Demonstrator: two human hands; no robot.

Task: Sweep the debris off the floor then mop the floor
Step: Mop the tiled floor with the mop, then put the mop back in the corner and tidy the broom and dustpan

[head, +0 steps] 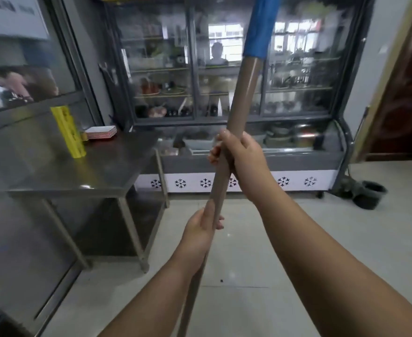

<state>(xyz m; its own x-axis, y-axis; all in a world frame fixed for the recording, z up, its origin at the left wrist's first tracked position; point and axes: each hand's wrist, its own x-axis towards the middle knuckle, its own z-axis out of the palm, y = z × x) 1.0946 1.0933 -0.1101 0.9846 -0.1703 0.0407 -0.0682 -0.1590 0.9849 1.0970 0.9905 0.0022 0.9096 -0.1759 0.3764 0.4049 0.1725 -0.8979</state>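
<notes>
A long brown handle (242,98) with a blue wrapped top end rises up the middle of the view, tilted slightly right. My right hand (239,154) grips it higher up, fingers wrapped round it. My left hand (201,233) grips the same handle lower down. The handle's lower end runs out of the bottom of the frame, so its head is hidden. The pale tiled floor (273,251) lies below, with a small dark speck of debris (221,280) near the handle.
A steel table (83,171) stands at left with a yellow box (70,131) and stacked trays (101,132). A glass display fridge (248,93) fills the back wall. Dark buckets (368,194) sit at right near a brown door (404,98).
</notes>
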